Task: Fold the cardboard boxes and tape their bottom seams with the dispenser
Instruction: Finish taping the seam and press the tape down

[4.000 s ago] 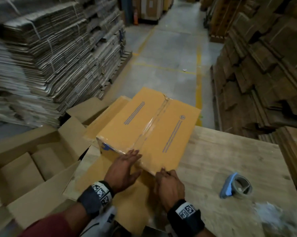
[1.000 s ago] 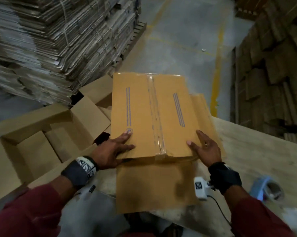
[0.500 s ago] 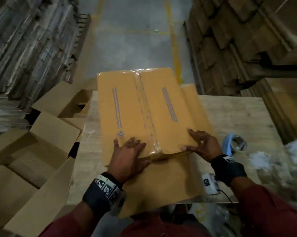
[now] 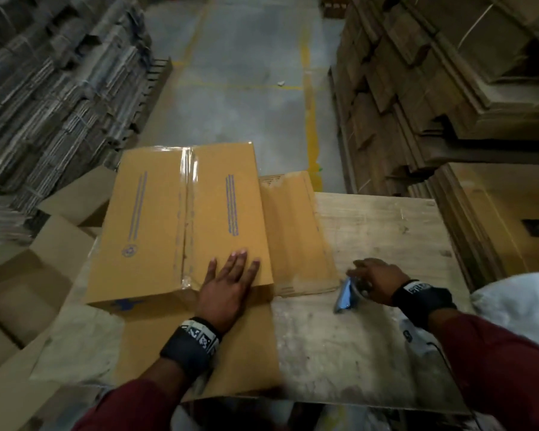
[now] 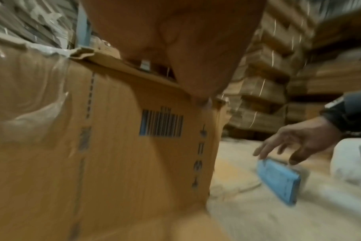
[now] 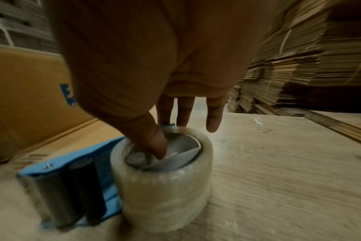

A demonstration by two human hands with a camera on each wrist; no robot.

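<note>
A tan cardboard box [image 4: 156,219] stands upside down on the wooden table [image 4: 386,231], with clear tape [image 4: 186,213] along its bottom seam. My left hand [image 4: 231,269] lies flat, fingers straight, on the box top near its front right corner. To the right, my right hand [image 4: 363,275] is on the blue tape dispenser [image 4: 346,295]. In the right wrist view the thumb [image 6: 155,146] dips into the core of the clear tape roll [image 6: 165,187] and the fingers reach over its far side, pinching it. The dispenser [image 5: 278,181] rests on the table.
One box flap [image 4: 296,231] lies flat on the table right of the box. Open folded boxes [image 4: 29,275] sit on the floor to the left. Tall stacks of flat cardboard stand left [image 4: 60,88] and right [image 4: 448,73] of the aisle. A white bag [image 4: 517,300] lies at the table's right edge.
My right hand left the box's front right corner and went right to the tape dispenser. My left hand slid right across the box top, past the taped seam.
</note>
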